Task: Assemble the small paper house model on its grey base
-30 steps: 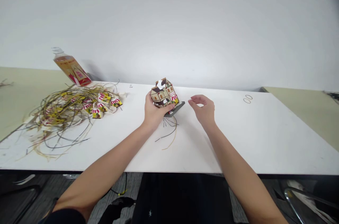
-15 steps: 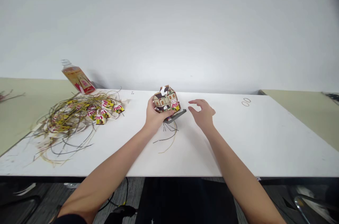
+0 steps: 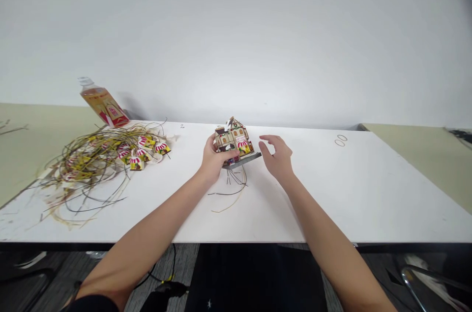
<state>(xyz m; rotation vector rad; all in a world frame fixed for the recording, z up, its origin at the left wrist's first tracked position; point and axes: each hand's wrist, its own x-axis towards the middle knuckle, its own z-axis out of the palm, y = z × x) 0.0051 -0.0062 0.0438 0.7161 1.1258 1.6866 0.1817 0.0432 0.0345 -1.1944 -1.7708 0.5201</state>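
Observation:
My left hand (image 3: pixel 214 158) grips a small model house (image 3: pixel 233 139) by its left side, thumb across the front. The house has cream walls, arched windows, a red-and-white striped awning over a yellow shop front, and a dark grey base (image 3: pixel 241 161) tilted up to the right. Several thin wires (image 3: pixel 236 185), dark and pale yellow, dangle from beneath the base. Just to the right of the house, my right hand (image 3: pixel 277 156) hovers with thumb and fingers apart, holding nothing and not touching it.
A tangled heap of wires (image 3: pixel 86 164) with several small striped-awning shop pieces (image 3: pixel 137 162) covers the table's left part. A leaning plastic bottle (image 3: pixel 105 104) stands behind it against the wall. Two thin rings (image 3: pixel 339 141) lie at right on the white table (image 3: pixel 368 194).
My left hand has turned the house so its front faces me more and its base lies flatter. My right hand stays open beside it. The view has shifted slightly.

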